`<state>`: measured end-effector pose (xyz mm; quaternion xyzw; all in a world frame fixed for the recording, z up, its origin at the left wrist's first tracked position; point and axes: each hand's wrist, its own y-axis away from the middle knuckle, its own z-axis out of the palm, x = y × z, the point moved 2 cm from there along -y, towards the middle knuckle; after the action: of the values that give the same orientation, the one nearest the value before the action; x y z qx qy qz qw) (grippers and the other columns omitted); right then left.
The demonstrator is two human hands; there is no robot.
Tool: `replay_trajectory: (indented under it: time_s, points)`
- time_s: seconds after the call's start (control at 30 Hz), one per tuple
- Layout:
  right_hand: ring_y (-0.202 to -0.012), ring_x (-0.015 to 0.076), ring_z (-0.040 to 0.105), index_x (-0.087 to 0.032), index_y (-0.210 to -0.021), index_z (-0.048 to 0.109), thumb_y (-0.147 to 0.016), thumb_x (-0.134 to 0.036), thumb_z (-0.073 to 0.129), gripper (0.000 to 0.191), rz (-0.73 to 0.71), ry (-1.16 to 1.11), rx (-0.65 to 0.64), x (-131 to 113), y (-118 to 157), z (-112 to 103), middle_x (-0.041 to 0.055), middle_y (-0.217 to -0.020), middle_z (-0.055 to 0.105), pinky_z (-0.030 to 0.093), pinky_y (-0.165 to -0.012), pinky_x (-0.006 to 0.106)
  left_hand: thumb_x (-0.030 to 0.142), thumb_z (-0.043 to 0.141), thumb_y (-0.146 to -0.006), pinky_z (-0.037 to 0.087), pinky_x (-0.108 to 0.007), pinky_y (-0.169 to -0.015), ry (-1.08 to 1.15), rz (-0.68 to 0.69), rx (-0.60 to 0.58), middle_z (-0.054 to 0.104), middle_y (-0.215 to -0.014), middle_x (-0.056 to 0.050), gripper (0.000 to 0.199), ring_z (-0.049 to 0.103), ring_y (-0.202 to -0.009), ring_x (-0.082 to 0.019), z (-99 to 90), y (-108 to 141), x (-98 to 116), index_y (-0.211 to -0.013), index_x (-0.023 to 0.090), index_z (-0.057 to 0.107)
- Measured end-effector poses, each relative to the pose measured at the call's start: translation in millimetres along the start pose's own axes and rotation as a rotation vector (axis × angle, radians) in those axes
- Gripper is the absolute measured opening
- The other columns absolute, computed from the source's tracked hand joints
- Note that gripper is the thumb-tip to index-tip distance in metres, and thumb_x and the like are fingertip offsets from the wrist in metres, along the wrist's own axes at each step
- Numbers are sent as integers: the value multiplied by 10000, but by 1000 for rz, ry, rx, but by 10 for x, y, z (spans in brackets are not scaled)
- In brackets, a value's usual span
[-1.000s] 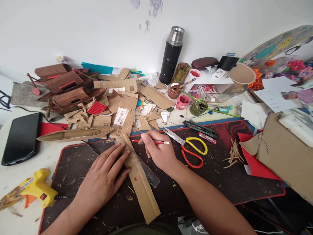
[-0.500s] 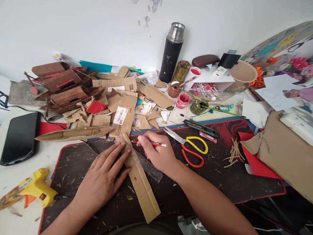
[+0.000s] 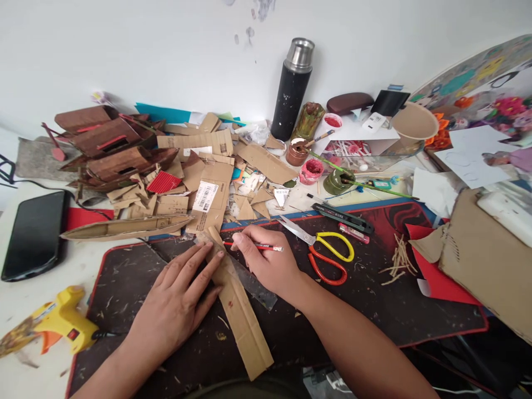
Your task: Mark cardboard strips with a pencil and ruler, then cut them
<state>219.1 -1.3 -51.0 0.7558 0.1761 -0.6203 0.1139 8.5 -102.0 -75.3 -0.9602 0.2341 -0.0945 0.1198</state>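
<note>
A long cardboard strip (image 3: pixel 245 321) lies slanted on the dark mat. Across its upper part rests a clear ruler (image 3: pixel 257 291), partly hidden by both hands. My left hand (image 3: pixel 183 293) is spread flat, its fingertips pressing on the ruler and strip. A red and black pencil (image 3: pixel 266 246) is pinched in my right hand (image 3: pixel 268 260), with its tip beside the strip's upper right edge. To the right of that hand lie scissors (image 3: pixel 320 246) with yellow and red handles, their blades apart.
Cardboard scraps (image 3: pixel 211 194) and brown model boats (image 3: pixel 108 144) pile up behind the mat. A yellow glue gun (image 3: pixel 66 321) and a phone (image 3: pixel 35 235) lie left. Behind the scissors are a cutter (image 3: pixel 343 217), paint pots (image 3: pixel 311 172) and a black flask (image 3: pixel 291 94).
My right hand has shifted very slightly left with the pencil. My left hand, the ruler and the strip look unmoved.
</note>
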Motion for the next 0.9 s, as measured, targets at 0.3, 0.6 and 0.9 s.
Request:
replay_trajectory:
  time_s: [0.3, 0.6, 0.9]
  points:
    - [-571, 187, 617, -252, -898, 722, -1143, -592, 541, 457, 67, -52, 14, 48, 18, 2, -36, -542, 552, 449, -578, 293, 328, 605, -1106, 585, -557, -1154, 7, 2, -4, 616, -1642, -189, 540, 601, -1502, -407, 5, 6, -6, -1638, 243, 572]
    - [-573, 183, 611, -247, -892, 718, -1146, -567, 542, 445, 58, -37, 9, 34, 10, 1, -39, -546, 540, 444, -586, 293, 313, 627, -1094, 563, -558, -1175, 7, 8, -2, 607, -1654, -200, 515, 597, -1506, -413, 1, -2, 0, -1597, 205, 618]
    - [-617, 201, 638, -253, -884, 720, -1144, -599, 531, 473, 56, -25, 15, 36, 13, 5, -30, -549, 536, 457, -596, 297, 321, 629, -1092, 556, -554, -1188, 20, -16, -10, 586, -1686, -184, 536, 589, -1519, -405, 13, 11, -6, -1618, 225, 599]
